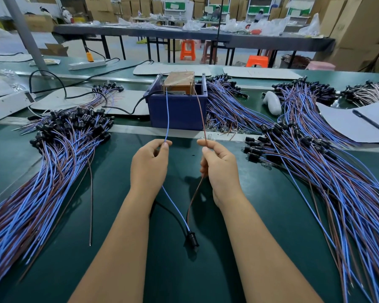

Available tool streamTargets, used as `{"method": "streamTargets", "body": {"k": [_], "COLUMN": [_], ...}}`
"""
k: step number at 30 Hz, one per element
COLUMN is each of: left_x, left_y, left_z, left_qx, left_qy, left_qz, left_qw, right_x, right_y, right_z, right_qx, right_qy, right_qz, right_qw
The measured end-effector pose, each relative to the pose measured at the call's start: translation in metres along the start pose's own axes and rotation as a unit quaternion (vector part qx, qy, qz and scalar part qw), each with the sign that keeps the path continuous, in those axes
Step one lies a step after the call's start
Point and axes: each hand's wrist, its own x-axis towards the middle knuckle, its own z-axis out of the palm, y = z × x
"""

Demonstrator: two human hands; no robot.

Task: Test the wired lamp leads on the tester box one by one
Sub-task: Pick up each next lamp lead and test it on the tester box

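Observation:
My left hand point(150, 165) pinches a blue lead point(167, 114) and my right hand point(220, 169) pinches a brown lead point(200, 110). Both wires run up to the upright pins of the tester box point(179, 82), a brown block sitting in a blue bin point(177, 112). Their tips sit at the pins; contact is too small to judge. Below my hands the two wires join at a black lamp socket point(192, 239) lying on the green table point(123, 215) between my forearms.
A large pile of blue and brown wired sockets point(53, 154) lies at the left, another pile point(315, 162) at the right, more behind the bin. A loose brown wire point(91, 204) lies left of my arm. Paper with a pen point(368, 120) sits far right.

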Motion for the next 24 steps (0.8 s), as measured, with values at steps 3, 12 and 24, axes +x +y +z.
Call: {"method": "streamTargets", "body": {"k": [3,12,24], "left_x": [0.0016,0.0036,0.0079], "left_y": [-0.0011,-0.0022,-0.0055], "left_z": [-0.0011,-0.0016,-0.0035], "left_qx": [-0.007,0.0,0.01], "left_qy": [0.005,0.012,0.022], "left_qz": [-0.006,-0.014,-0.014], "left_qw": [1.0,1.0,1.0], "right_x": [-0.0003,-0.0003,0.0008], "right_y": [0.0,0.0001,0.0008], "right_z": [0.0,0.0001,0.001], "right_qx": [-0.003,-0.004,-0.009], "right_qy": [-0.002,-0.004,-0.004], "right_qz": [0.004,0.01,0.011], "right_qw": [1.0,1.0,1.0]}}
